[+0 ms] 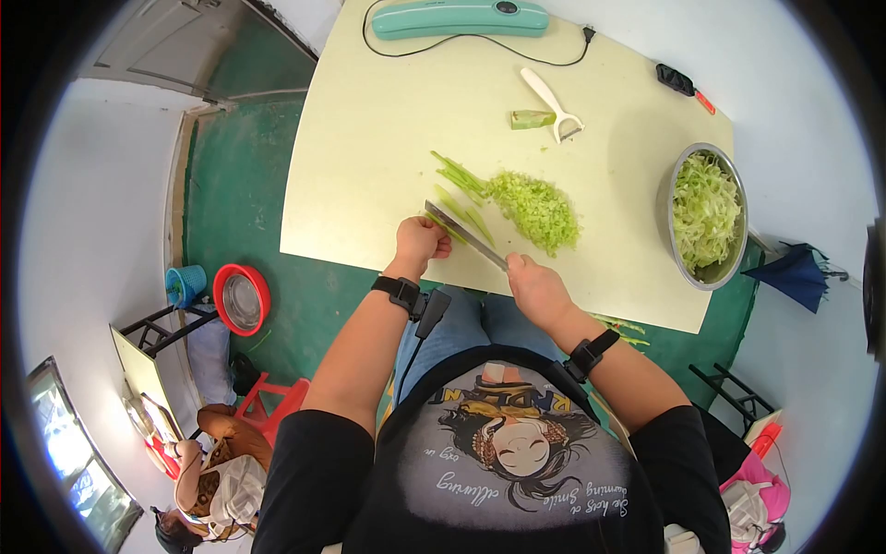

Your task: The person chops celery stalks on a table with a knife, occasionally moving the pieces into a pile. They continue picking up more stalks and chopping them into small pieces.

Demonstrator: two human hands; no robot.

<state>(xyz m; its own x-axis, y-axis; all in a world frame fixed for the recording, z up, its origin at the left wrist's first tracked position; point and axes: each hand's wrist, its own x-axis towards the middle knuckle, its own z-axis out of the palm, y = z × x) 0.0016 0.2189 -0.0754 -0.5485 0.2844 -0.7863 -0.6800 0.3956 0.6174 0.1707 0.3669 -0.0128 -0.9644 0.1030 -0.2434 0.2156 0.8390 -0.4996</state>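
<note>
My right hand (539,288) is closed round the handle of a knife (469,236). Its blade slants up and left across the table, the tip just above my left hand (424,242). The curled fingers of that hand press on thin green vegetable strips beside the blade, partly hidden by the fingers and knife. More pale green strips (476,220) lie just beyond the blade. Farther out is a pile of finely diced green vegetable (535,210), with a bundle of long thin sticks (457,175) at its left end.
A metal bowl (666,217) of shredded green vegetable stands at the table's right edge. A white peeler (544,90) lies beside a green vegetable chunk (529,119). At the far edge is a teal corded appliance (460,19). Another person (226,462) sits at lower left.
</note>
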